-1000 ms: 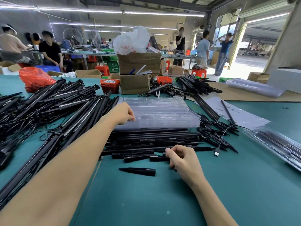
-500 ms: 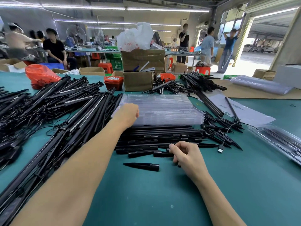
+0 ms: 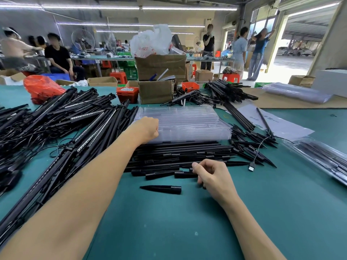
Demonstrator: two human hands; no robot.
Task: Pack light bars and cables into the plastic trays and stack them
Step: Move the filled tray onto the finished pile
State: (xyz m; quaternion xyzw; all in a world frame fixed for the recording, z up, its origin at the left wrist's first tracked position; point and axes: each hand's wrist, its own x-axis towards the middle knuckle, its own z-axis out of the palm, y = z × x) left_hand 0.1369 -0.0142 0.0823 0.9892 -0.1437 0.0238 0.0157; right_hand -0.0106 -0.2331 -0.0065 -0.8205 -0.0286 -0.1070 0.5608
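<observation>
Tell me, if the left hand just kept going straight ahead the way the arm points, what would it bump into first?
The left hand already sits at the near left corner of the stack of clear plastic trays, so it would probably push into that stack first. Whether it already touches the trays is hard to judge from this view.

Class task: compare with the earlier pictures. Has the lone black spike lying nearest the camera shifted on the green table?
No. The lone spike keeps its spot just below the pile of black stakes, left of the right hand.
</observation>
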